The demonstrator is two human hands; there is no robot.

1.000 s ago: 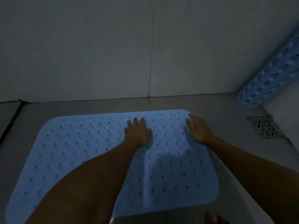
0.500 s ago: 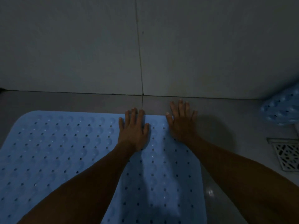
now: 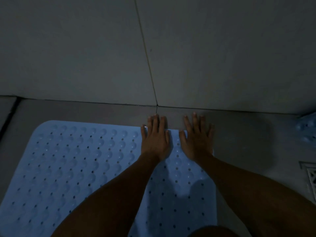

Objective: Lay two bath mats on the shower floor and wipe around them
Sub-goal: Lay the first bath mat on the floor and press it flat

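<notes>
Both hands flat, fingers straight, gripping nothing: left hand [image 3: 154,142] and right hand [image 3: 197,142] press perforated light-blue rubber bath mat [image 3: 71,161] at its far edge.

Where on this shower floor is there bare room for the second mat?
Bare floor lies right of the laid blue mat, bordered by the wall, the drain grate and the second mat. The wall-side strip is narrow, crowded by the left hand and right hand.

second mat [image 3: 307,130] and floor drain [image 3: 311,178] cropped at right edge
</notes>
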